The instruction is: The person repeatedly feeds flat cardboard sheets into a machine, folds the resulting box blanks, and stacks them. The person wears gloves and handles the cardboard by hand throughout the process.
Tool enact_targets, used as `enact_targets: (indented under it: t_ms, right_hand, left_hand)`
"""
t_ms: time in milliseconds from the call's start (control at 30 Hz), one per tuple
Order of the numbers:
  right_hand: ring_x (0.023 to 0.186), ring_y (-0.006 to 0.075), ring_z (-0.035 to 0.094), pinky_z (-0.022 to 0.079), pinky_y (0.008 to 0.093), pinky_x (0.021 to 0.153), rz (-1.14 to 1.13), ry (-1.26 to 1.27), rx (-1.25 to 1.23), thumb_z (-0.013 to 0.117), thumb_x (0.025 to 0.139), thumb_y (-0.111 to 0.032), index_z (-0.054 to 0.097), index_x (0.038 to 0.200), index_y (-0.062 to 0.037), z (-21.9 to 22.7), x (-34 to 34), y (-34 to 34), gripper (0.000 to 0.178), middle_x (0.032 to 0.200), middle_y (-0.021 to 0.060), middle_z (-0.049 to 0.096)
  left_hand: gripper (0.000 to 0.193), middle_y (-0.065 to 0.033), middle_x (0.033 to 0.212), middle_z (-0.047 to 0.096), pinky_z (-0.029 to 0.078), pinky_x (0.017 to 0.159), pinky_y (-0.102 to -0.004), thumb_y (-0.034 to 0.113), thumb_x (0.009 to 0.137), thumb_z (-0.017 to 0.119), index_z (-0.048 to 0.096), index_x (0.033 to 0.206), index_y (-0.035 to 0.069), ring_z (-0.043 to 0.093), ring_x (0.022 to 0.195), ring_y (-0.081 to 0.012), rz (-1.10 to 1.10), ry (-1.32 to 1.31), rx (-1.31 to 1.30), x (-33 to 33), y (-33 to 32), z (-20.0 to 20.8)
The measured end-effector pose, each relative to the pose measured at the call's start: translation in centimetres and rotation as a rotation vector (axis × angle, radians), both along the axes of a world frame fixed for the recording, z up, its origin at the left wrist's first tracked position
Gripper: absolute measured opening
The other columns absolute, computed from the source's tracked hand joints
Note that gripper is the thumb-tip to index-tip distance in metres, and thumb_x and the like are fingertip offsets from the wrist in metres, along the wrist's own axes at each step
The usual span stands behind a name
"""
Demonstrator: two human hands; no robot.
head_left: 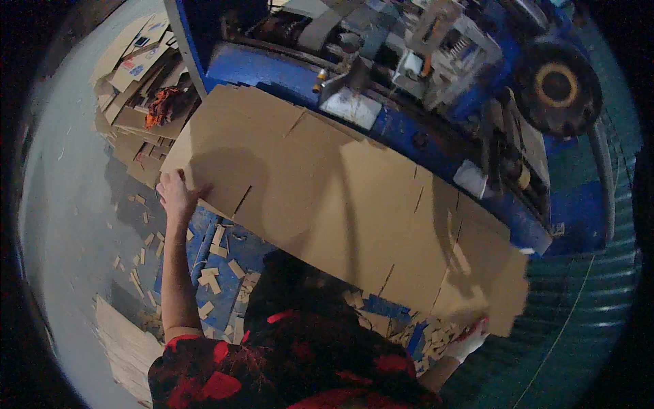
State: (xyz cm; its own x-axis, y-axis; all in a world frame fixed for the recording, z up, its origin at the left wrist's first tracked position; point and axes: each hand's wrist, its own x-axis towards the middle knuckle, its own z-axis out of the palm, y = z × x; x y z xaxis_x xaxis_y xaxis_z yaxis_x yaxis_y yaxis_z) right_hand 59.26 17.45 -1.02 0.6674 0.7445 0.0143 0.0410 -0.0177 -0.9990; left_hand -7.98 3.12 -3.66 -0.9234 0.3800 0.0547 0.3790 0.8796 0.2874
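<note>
A long, flat brown cardboard sheet (327, 198) with several cut slots along its long edges lies slantwise in front of me, its far edge against the blue machine (272, 71). My left hand (178, 194) is closed on the sheet's left end, thumb on top near the corner. At the near right corner my right hand (471, 339) grips the sheet's edge. Some of its fingers are hidden. More cardboard edges show along the far side, so other sheets may lie underneath.
Stacked cardboard (133, 116) stands at the far left, with an orange-red cloth (163, 105) on it. Small cardboard offcuts (211, 279) litter the floor. A black wheel (557, 88) sits on the machine at far right. Green corrugated sheeting (572, 307) lies to the right.
</note>
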Motion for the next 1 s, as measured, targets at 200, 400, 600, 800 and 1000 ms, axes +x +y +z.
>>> enact_targets:
  t_ms: [200,400,600,800,1000]
  right_hand:
    - [0.113,0.0284,0.051,0.045,0.0417,0.092,0.174,-0.260,-0.040,0.059,0.089,-0.016,0.045,0.130,-0.0028,4.7,-7.0,-1.3,0.045,0.128,0.0143,0.050]
    - [0.125,0.0392,0.040,0.035,0.0546,0.099,1.210,-1.620,0.081,0.066,0.074,-0.017,0.053,0.124,-0.0096,2.7,-15.4,-0.8,0.053,0.128,0.0183,0.047]
    - [0.122,0.0383,0.043,0.035,0.0592,0.098,1.125,-1.739,0.255,0.064,0.066,-0.009,0.056,0.119,-0.0138,3.1,-14.0,1.3,0.054,0.125,0.0150,0.049]
    - [0.115,0.0359,0.048,0.040,0.0550,0.095,0.907,-1.730,0.349,0.059,0.070,-0.004,0.061,0.115,-0.0169,1.4,-13.6,7.6,0.046,0.123,0.0134,0.052]
    - [0.109,0.0364,0.054,0.042,0.0514,0.095,0.822,-1.649,0.475,0.058,0.073,-0.002,0.062,0.116,-0.0176,-0.1,-15.3,14.4,0.046,0.126,0.0108,0.054]
  left_hand:
    - [0.057,-0.0072,0.101,0.054,0.045,0.081,-0.0317,0.011,0.072,0.075,0.046,0.120,0.001,0.055,0.093,-0.0188,-0.161,-0.177,0.897,2.3,0.4,3.0]
    - [0.051,-0.0146,0.129,0.052,0.038,0.100,-0.0382,0.001,0.082,0.060,0.047,0.131,0.001,0.049,0.119,-0.0269,-0.639,-0.431,0.714,10.0,2.7,2.5]
    - [0.064,-0.0175,0.132,0.051,0.036,0.105,-0.0471,-0.007,0.067,0.062,0.052,0.129,0.005,0.045,0.125,-0.0370,-1.222,0.083,0.613,13.2,6.7,2.0]
    - [0.047,-0.0143,0.134,0.050,0.033,0.108,-0.0448,0.012,0.087,0.043,0.048,0.133,0.003,0.042,0.129,-0.0335,-1.227,0.145,0.510,12.0,14.2,4.0]
    - [0.049,-0.0150,0.133,0.050,0.033,0.108,-0.0456,0.010,0.086,0.046,0.044,0.134,0.003,0.044,0.125,-0.0347,-1.213,0.111,0.591,10.8,21.2,2.2]
